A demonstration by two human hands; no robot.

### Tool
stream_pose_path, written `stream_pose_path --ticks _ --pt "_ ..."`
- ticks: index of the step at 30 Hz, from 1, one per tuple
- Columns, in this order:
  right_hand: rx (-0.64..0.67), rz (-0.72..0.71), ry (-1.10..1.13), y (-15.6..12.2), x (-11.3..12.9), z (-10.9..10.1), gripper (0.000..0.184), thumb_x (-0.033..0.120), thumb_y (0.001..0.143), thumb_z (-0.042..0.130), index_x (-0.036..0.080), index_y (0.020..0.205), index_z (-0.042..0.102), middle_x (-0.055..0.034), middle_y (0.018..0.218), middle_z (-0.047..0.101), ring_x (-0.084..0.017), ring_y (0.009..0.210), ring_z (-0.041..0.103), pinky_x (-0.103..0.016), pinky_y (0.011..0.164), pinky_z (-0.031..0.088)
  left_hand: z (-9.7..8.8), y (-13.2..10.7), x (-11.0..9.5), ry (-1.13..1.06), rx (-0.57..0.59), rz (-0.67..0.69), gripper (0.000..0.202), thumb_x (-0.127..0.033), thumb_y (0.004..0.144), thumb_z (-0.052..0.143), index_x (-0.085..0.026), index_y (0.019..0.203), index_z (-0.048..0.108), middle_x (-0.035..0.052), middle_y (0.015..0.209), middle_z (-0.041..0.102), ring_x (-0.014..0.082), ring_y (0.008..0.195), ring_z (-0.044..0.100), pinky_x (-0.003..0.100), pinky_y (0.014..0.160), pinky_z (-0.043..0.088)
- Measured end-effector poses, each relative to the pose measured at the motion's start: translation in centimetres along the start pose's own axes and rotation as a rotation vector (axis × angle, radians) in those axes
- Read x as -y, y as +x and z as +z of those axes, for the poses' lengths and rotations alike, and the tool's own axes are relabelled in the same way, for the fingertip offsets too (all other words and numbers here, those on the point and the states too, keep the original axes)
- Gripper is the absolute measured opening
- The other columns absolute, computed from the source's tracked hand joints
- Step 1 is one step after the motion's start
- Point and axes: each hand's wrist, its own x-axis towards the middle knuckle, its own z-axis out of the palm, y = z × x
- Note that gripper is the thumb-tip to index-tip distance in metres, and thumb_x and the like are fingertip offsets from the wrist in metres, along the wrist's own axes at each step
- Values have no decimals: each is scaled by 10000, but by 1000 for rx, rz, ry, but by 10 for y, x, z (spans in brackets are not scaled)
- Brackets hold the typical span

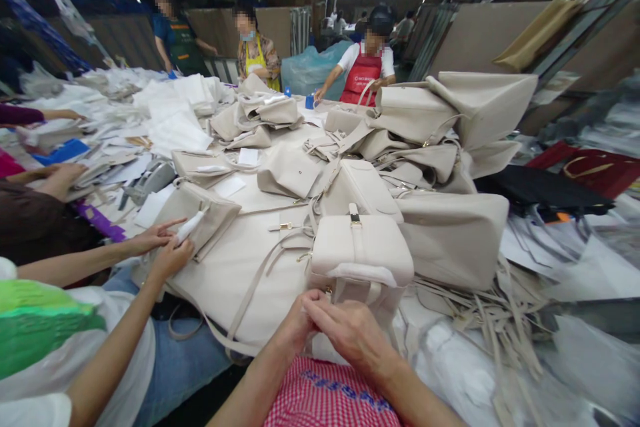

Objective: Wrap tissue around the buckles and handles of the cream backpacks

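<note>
A beige leather handbag stands upright at the table's front edge, its flap uppermost with a strap and dark-and-gold buckle on top. White padding shows along its near side. My left hand and my right hand meet close against the bag's near lower left corner. Both have their fingers closed and pinched together, just under a small gold fitting. What sits between the fingertips is hidden. A thin beige shoulder strap curves over the table to the left of the bag.
Beside me on the left, a co-worker's hands hold white paper at another beige bag. Stacked bags rise on the right, above loose straps. Several people work across the table, among white wrapping.
</note>
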Motion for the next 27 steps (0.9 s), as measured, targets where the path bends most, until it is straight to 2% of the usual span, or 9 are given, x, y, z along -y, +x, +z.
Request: stream_pose_path --ticks 3,6,8,12,15,18,21,24,27 --pt "43 179 -96 -3 -7 5 334 102 906 417 133 1198 575 -60 747 741 -169 583 678 -250 491 417 -1 -1 -1 2 18 -6 404 -485 588 746 -170 629 496 -56 505 477 68 453 384 228 486 237" --pt "192 405 -169 -12 -13 9 232 121 874 475 183 1022 641 -53 689 733 -200 553 686 -252 450 363 -1 -2 -3 10 24 -9 407 -477 586 758 -175 623 487 -46 507 510 66 441 403 223 483 247" --pt "282 565 -99 -17 -15 8 182 141 859 493 200 940 645 -56 681 735 -215 563 693 -247 449 354 -2 -2 -5 18 17 -10 385 -464 588 749 -171 635 504 -35 520 542 64 442 417 217 485 264" --pt "198 920 435 -17 -13 5 154 185 814 497 209 931 594 -24 702 729 -172 520 654 -227 458 410 -2 -2 -6 39 -1 -25 341 -439 599 714 -158 683 538 -11 561 597 65 452 452 211 493 303" --pt "124 1080 778 -12 -10 5 79 181 751 513 208 817 548 42 554 632 -123 387 551 -206 401 408 -2 -5 -8 50 -9 -30 318 -402 596 702 -167 717 526 -13 559 610 66 444 463 206 488 306" --pt "103 1090 889 -9 -6 6 43 193 738 525 219 757 497 78 488 558 -103 340 494 -196 375 388 -3 -9 -12 68 -24 -17 283 -342 597 700 -175 729 514 -11 559 626 67 436 469 201 473 297" --pt "109 933 884 -8 -1 3 40 248 795 506 218 784 530 45 558 629 -111 388 533 -201 409 395 -4 -13 -16 87 -35 0 259 -306 609 700 -172 748 529 -12 550 629 72 439 484 198 460 292" --pt "136 768 722 -6 3 -1 180 254 836 475 210 948 609 5 653 705 -132 466 590 -223 501 419 -4 -14 -18 96 -32 6 248 -308 631 701 -161 768 556 -19 539 621 74 441 494 196 457 296" --pt "177 809 619 -2 5 -4 311 237 850 433 195 1103 610 -4 660 713 -139 448 591 -234 511 417 -5 -13 -17 98 -19 -13 263 -309 634 710 -148 798 581 -17 544 629 69 433 493 196 458 302"
